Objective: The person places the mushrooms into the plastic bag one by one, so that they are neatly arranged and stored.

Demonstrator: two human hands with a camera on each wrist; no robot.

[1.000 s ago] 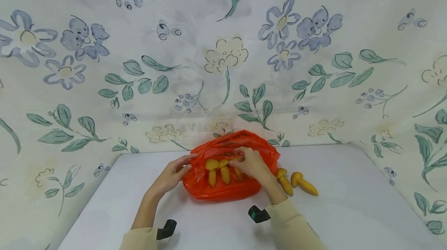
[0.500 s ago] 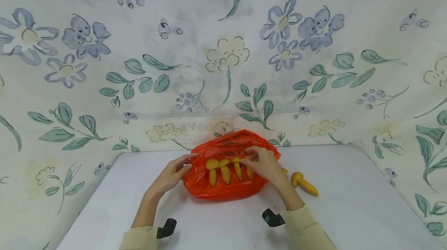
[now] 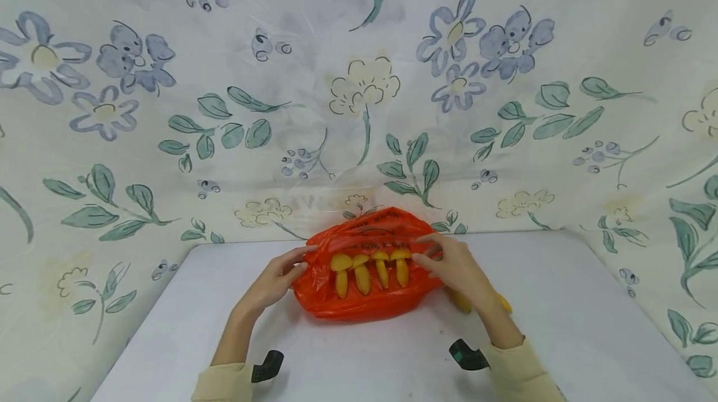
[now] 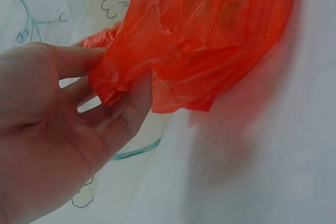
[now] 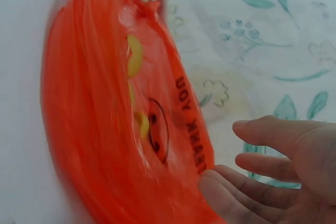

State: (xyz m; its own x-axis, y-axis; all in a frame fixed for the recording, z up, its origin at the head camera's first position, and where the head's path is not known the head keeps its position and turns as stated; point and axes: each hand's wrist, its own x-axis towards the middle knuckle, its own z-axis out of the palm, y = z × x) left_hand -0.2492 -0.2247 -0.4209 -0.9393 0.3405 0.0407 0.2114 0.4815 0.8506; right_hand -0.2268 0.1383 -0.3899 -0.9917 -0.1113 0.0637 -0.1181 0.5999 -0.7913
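Note:
A red plastic bag (image 3: 359, 310) with black lettering sits on the white table. Several yellow toy-like mushrooms (image 3: 361, 276) stand side by side in its mouth, caps toward the back. My left hand (image 3: 272, 282) pinches the bag's left edge; in the left wrist view its thumb and fingers (image 4: 134, 106) hold the crumpled film. At the bag's right edge is my right hand (image 3: 457, 265), fingers loosely spread, holding nothing. In the right wrist view, fingertips (image 5: 215, 184) lie against or just beside the bag's rim; contact is unclear there.
Two more yellow mushrooms lie on the table (image 3: 561, 302) right of the bag: one yellow stem (image 3: 462, 302) and another stem tip (image 3: 505, 303) show, the remainder hidden by my right forearm. A floral cloth (image 3: 359, 140) hangs behind the table's back edge.
My right hand has moved rightward from the row of mushrooms to the bag's right edge, uncovering the whole row and covering most of the two mushrooms on the table. My left hand stays put.

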